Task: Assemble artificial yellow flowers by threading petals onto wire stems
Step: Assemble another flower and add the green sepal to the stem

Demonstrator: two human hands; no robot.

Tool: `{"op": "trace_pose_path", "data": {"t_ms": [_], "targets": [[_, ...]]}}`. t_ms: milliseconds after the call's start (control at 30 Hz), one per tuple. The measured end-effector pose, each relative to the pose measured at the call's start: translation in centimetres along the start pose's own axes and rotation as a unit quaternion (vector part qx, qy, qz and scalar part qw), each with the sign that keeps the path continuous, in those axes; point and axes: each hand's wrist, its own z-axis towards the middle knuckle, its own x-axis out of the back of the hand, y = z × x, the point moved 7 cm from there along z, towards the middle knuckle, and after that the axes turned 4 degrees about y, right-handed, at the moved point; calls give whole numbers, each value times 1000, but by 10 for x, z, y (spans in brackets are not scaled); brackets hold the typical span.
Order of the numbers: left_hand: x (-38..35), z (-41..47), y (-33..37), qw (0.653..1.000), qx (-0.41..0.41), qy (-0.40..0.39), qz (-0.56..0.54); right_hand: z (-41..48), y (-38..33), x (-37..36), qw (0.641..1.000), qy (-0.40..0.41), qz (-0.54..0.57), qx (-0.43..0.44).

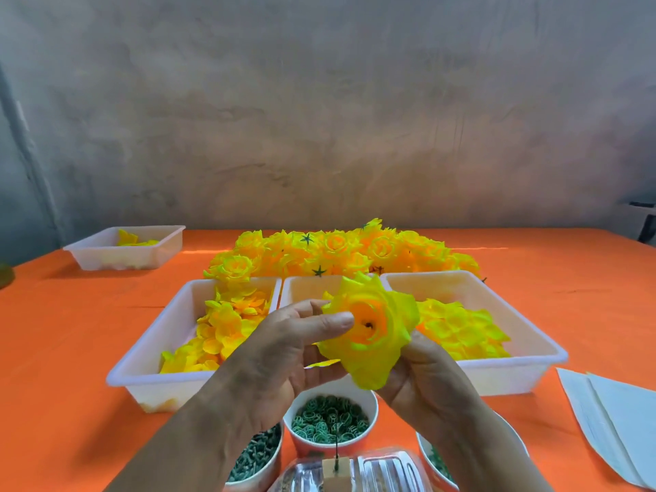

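Observation:
Both hands hold up a yellow flower head (369, 332) with an orange centre, above the middle tray. My left hand (284, 353) pinches its left edge, thumb lying along the petals. My right hand (422, 374) cups it from below and the right, its fingers hidden behind the petals. A thin dark wire stem (335, 445) stands upright in a small block below the flower. Loose yellow petals fill the left tray (149, 353) and the right tray (525, 335). A heap of finished flowers (340, 253) lies behind the trays.
A cup of green ring parts (330, 420) stands in front, with cups of green pieces at its left (259, 452) and right (436, 459). A clear plastic container (372, 470) sits nearest me. A white tray (127, 246) is far left; white sheets (614, 413) lie right.

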Motion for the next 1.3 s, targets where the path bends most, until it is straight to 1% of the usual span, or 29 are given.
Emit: {"op": "trace_pose_path", "data": {"t_ms": [67,200,333,400,433,500,533,567,633,700,767,800,833,933,1000,1100,1167,1233,1300], "targets": [[-2,3,3,999,-17,21,16,-2,0,8,999,11,-46,12],[-7,8,4,998,-33,44,28,-7,-2,21,996,28,-87,10],[-13,11,2,997,-48,62,5,-9,-4,36,998,50,-46,11],[-11,11,4,992,-79,94,35,-10,-7,42,997,57,-38,22],[-8,10,7,984,-105,124,67,-11,-8,43,997,58,-43,28],[-5,4,19,953,-177,181,165,-12,-11,46,996,59,-48,42],[-7,0,26,932,-214,194,221,-12,-12,48,996,61,-50,49],[-11,-4,31,910,-245,197,270,-12,-13,50,995,63,-56,56],[-21,-9,35,873,-278,190,353,-11,-13,52,992,71,-74,70],[-29,-10,36,828,-292,179,444,-11,-13,53,989,83,-86,81],[-34,-10,35,783,-286,180,522,-12,-13,52,986,88,-105,91],[-36,-10,35,770,-274,186,545,-12,-14,52,985,86,-115,96],[-36,-10,35,764,-260,191,559,-13,-14,51,984,84,-119,99],[-36,-7,35,764,-220,199,574,-14,-15,48,985,77,-114,102],[-36,-5,34,763,-215,195,577,-15,-15,48,985,79,-112,103],[-35,-4,30,782,-216,190,552,-14,-13,52,985,96,-97,105],[-32,-4,30,790,-232,193,534,-15,-12,53,983,103,-105,107],[-29,-5,36,792,-268,203,510,-16,-14,54,981,102,-123,113],[-26,-6,41,805,-293,203,473,-17,-14,57,980,103,-132,112]]}}
